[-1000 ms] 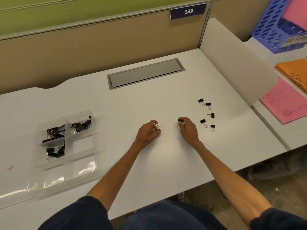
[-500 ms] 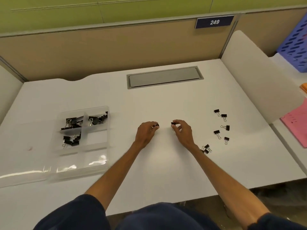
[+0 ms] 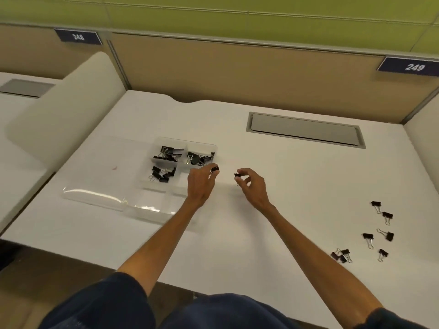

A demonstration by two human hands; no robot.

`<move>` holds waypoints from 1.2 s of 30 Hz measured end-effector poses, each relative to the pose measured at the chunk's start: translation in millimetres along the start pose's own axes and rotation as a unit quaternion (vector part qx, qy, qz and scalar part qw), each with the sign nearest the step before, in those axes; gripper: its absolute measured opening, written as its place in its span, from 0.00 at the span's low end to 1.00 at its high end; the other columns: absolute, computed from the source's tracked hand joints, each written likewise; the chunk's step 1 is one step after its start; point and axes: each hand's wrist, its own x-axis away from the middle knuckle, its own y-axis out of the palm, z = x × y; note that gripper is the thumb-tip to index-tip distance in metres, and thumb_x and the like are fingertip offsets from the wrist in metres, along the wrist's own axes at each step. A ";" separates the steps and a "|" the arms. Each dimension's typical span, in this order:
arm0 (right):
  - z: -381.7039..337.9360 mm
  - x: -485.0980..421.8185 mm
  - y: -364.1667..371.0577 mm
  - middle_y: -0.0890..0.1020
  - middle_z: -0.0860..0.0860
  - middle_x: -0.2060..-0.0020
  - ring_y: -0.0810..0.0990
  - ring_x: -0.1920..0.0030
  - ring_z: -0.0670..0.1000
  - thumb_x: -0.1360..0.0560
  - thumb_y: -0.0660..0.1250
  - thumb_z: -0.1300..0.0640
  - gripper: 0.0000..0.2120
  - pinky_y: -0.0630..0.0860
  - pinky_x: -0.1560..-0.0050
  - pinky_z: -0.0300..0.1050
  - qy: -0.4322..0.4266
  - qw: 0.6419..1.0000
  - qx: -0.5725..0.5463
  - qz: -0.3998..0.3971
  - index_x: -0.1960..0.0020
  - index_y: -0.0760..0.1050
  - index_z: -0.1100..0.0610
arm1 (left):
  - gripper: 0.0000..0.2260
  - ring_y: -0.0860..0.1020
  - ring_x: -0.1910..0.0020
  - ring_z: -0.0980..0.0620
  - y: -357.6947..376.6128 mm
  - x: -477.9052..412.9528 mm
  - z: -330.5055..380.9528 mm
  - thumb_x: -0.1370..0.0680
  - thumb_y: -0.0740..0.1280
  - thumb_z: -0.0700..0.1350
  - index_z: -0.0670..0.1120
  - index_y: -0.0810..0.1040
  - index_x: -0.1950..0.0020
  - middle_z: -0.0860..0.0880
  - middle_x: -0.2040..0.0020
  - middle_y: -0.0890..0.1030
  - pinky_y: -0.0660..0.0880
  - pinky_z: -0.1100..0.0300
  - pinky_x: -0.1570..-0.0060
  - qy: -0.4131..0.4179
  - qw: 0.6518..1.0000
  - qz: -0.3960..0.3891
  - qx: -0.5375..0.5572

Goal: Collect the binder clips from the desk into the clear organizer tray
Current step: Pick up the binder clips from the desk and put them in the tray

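clear organizer tray (image 3: 102, 179) lies toward the left edge of the white tabletop (image 3: 297, 210), with black stored clips (image 3: 167, 155) heaped in three of its far compartments. at the tray's right rim, the left hand (image 3: 199, 184) has a narrow grip, pinching one binder clip (image 3: 215, 169) at its fingertips. just beside it, the right hand (image 3: 252, 185) also has a narrow grip, thumb and forefinger holding a second clip (image 3: 237, 175). well apart, toward the front right corner of the tabletop, loose clips (image 3: 367, 238) lie scattered, some touching.
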 end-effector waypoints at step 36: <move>-58.7 -36.4 131.0 0.84 0.45 0.57 0.76 0.45 0.51 0.27 0.67 0.47 0.12 0.58 0.42 0.55 -0.090 0.941 0.297 -0.138 0.46 0.80 0.49 | 0.12 0.68 0.37 0.52 -68.4 -14.8 -98.3 0.28 0.70 0.54 0.50 0.81 0.49 0.53 0.52 0.82 0.61 0.48 0.44 0.010 0.971 -0.156 -0.181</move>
